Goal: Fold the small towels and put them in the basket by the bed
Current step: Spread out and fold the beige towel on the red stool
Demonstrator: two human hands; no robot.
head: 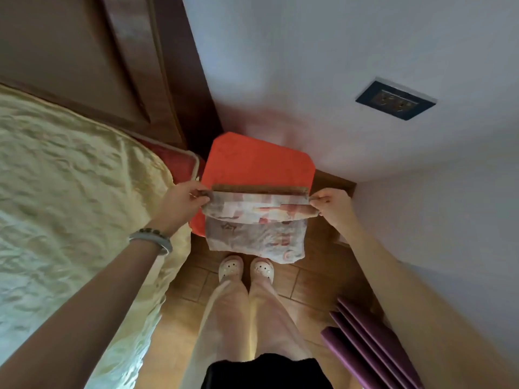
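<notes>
A small white towel with red and orange print [254, 228] hangs in the air in front of me, doubled over along its top edge. My left hand [184, 199] pinches its left top corner and my right hand [330, 204] pinches its right top corner. Behind and below the towel is an orange-red rectangular shape [258, 161] on the floor beside the bed; whether it is the basket or a cloth over it I cannot tell. Its near edge is hidden by the towel.
The bed with a cream quilted cover [70, 206] runs along my left, its dark wooden headboard [84, 57] behind. A white wall with a socket [396, 101] is on the right. Purple folded slats [368, 349] lean at lower right. My slippered feet [245, 269] stand on tiled floor.
</notes>
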